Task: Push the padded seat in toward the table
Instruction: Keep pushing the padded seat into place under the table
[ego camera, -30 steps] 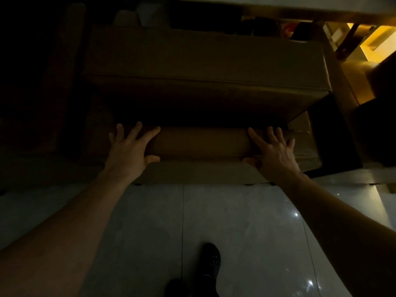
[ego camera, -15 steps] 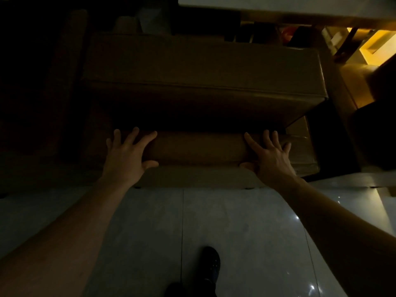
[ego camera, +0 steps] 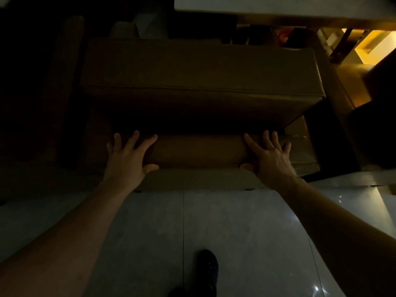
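Both hands flat on the seat, ready to push.

I see my left hand (ego camera: 126, 161) and my right hand (ego camera: 271, 160) lying open on the near edge of the padded seat (ego camera: 199, 151), fingers spread and pointing away from me. The seat runs long from left to right, so one hand sits near each end, about as far forward as the other. It lies right in front of my hands, on the floor (ego camera: 235, 232), and the counter (ego camera: 278, 5) is farther ahead, past the big cushion (ego camera: 199, 67). I think the push goes straight forward.
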`<state>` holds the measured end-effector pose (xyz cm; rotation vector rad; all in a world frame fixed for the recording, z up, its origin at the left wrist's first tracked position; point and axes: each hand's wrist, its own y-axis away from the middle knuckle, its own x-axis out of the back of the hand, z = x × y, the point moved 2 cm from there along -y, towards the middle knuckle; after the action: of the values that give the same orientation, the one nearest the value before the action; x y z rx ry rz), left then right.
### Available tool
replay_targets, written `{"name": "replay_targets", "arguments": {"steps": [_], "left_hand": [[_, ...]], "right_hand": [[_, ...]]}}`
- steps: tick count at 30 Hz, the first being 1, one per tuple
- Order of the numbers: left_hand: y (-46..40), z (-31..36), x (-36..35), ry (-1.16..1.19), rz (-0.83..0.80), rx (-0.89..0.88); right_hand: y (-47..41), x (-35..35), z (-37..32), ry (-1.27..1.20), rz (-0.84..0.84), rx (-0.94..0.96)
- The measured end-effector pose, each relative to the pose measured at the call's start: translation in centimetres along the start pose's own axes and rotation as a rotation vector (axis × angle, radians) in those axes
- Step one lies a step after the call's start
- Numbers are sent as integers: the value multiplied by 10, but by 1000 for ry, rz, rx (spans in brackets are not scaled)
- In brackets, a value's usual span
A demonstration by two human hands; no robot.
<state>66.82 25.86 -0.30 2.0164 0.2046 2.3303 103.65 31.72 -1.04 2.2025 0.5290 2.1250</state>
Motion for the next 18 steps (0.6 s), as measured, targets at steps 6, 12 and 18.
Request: {"name": "replay_targets", "arguments": {"steps": [6,12,18], "left_hand": [[-5,3,10,-2,-122,55],[-2,18,26,13,-180,104],[16,5,67,128,-108,90]], "right_hand": [[2,14,-9,5,-90,-51],[8,36,-29,-67,-186,-84],[9,70,-83,-142,-224,10]]}}
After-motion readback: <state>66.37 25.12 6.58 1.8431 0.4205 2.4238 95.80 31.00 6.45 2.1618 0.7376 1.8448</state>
